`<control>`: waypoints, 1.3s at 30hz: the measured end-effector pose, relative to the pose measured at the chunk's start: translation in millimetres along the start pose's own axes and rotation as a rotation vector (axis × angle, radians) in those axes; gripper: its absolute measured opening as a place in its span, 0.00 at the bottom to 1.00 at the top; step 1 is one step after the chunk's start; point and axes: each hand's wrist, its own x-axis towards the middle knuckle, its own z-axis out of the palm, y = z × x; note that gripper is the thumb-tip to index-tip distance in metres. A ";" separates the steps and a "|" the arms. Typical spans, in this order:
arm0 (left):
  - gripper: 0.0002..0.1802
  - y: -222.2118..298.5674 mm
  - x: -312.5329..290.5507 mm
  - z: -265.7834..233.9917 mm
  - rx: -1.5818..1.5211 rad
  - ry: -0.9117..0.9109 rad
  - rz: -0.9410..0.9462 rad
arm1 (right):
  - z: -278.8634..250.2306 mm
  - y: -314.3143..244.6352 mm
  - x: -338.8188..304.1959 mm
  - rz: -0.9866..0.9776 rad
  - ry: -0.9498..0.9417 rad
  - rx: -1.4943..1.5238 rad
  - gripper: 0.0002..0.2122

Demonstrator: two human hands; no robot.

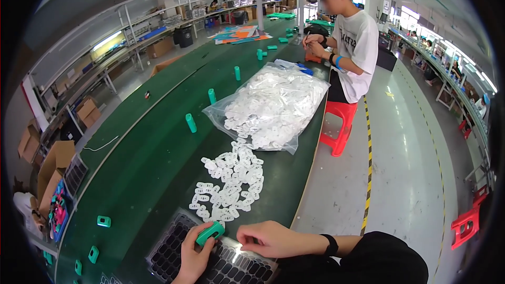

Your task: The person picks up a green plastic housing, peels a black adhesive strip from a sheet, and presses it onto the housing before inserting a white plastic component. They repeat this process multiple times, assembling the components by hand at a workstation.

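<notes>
My left hand (195, 253) is closed round a small green plastic case (211, 233) with a dark window on its face. To its right, my right hand (273, 239) has its fingers curled together low over a sheet of black oval stickers (239, 268). What those fingers hold, if anything, is hidden. Another dark sticker sheet (169, 239) lies under and left of my left hand. Just beyond my hands spreads a loose pile of small white plastic pieces (231, 184).
A clear bag (279, 100) full of white pieces lies farther up the green belt (142, 179). Green cases (191, 123) stand in a line; others (104, 221) lie at lower left. A person (352, 42) sits on a red stool (339, 126) at the right edge, hands on an orange thing.
</notes>
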 end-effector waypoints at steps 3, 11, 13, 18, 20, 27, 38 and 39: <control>0.20 24.7 -8.8 2.5 0.198 -0.079 0.101 | 9.7 3.1 4.3 -0.068 0.168 0.128 0.07; 0.20 34.8 -19.1 15.3 -0.015 0.097 0.017 | 28.4 -7.2 2.9 -0.177 0.388 0.096 0.06; 0.20 44.8 -20.9 13.3 0.091 0.059 0.008 | 32.0 -5.3 5.0 -0.203 0.383 0.118 0.06; 0.18 51.0 -24.2 13.5 0.184 0.006 -0.014 | 38.6 -7.1 4.1 -0.258 0.397 0.147 0.06; 0.17 49.2 -23.5 14.0 0.254 0.026 0.066 | 38.2 -6.6 3.9 -0.243 0.366 0.162 0.05; 0.16 61.6 -27.2 19.8 0.411 0.066 0.199 | 29.4 -16.4 1.7 -0.181 0.316 -0.075 0.11; 0.16 47.3 -32.8 15.4 0.282 -0.008 0.096 | 33.7 -6.5 1.9 -0.077 0.178 0.306 0.13; 0.16 47.9 -33.0 16.9 0.285 -0.006 0.095 | 35.4 -4.7 2.3 -0.079 0.177 0.308 0.13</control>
